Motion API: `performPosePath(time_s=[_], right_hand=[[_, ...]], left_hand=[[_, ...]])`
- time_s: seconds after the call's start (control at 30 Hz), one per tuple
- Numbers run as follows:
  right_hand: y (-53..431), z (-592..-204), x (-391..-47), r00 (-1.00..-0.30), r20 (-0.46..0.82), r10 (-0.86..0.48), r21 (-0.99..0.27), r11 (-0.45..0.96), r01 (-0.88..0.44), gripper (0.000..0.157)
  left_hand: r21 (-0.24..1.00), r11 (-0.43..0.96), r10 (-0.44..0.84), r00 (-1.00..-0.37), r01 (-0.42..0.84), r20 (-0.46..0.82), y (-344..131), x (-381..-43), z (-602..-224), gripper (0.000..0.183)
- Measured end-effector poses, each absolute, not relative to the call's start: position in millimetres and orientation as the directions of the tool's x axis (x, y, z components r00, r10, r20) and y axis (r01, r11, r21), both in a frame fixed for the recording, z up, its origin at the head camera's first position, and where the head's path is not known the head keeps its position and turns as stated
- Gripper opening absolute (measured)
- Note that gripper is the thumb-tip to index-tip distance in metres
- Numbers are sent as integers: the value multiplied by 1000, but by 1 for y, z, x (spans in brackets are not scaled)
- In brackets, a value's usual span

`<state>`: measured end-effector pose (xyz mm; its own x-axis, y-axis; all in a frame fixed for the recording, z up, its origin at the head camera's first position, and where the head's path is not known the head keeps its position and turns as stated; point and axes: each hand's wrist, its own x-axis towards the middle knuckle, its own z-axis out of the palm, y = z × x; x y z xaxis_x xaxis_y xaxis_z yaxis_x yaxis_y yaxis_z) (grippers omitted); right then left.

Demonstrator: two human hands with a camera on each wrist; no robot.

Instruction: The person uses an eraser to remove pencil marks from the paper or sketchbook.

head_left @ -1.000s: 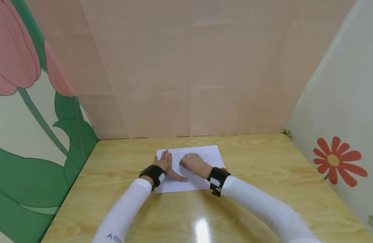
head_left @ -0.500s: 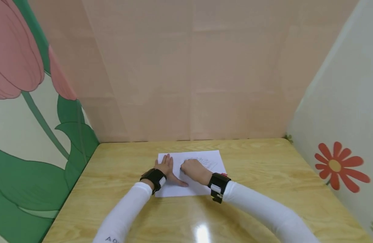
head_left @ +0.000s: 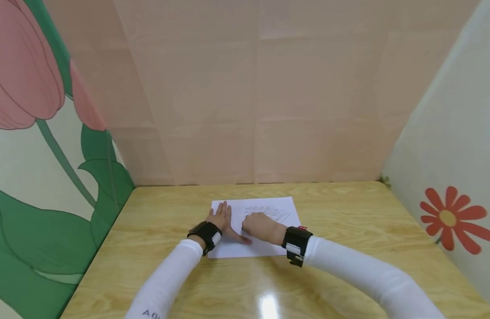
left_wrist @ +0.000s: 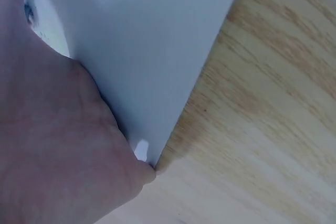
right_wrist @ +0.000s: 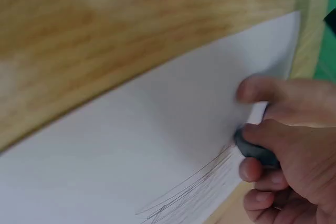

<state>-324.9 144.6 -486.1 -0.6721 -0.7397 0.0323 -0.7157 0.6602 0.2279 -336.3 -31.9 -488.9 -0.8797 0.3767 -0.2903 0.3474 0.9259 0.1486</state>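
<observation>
A white sheet of paper (head_left: pixel 264 250) with thin grey pencil scribbles (head_left: pixel 280 215) lies on the table. Spread flat over its left side is my left hand (head_left: pixel 221 221), thumb stretched out toward the middle. In the left wrist view, the left hand (left_wrist: pixel 63 135) lies along the sheet's edge, one fingertip at its corner. My right hand (head_left: pixel 264 227) is curled over the middle of the paper. Seen from the right wrist, it pinches a small dark eraser (right_wrist: pixel 257 151) between thumb and fingers, right at the end of the pencil lines (right_wrist: pixel 194 190). The left thumb (right_wrist: pixel 257 88) is close beside it.
The wooden table (head_left: pixel 348 217) extends around the sheet on all sides. A plain pinkish wall covering (head_left: pixel 252 97) stands behind its far edge. Painted walls flank it, with tulips (head_left: pixel 21 71) on the left and a red flower (head_left: pixel 448 218) on the right.
My right hand has shifted slightly over the paper, still gripping the eraser, and more of the scribbles show beyond it. The left hand stays in place on the sheet. The head view has shifted slightly.
</observation>
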Motion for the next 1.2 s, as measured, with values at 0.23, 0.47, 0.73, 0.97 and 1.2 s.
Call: performPosePath(time_s=[0.23,0.47,0.73,0.97,1.2], right_hand=[[129,-505,-364,-729,237,-642,248,766,-593,9],[129,-501,-365,-710,171,-683,83,728,-680,10],[131,-505,-346,-698,194,-690,73,719,-691,16],[124,-516,-382,-691,394,-606,206,791,-576,14],[145,-497,-346,-683,180,-708,-52,687,-725,11]], left_hand=[[129,935,355,-870,330,-344,-25,-319,-474,135],[125,935,353,-881,331,-316,-29,-322,-472,129],[144,931,365,-880,336,-305,-32,-338,-508,154],[139,934,358,-860,330,-364,-23,-323,-476,138],[129,938,346,-886,321,-310,-30,-330,-484,140]])
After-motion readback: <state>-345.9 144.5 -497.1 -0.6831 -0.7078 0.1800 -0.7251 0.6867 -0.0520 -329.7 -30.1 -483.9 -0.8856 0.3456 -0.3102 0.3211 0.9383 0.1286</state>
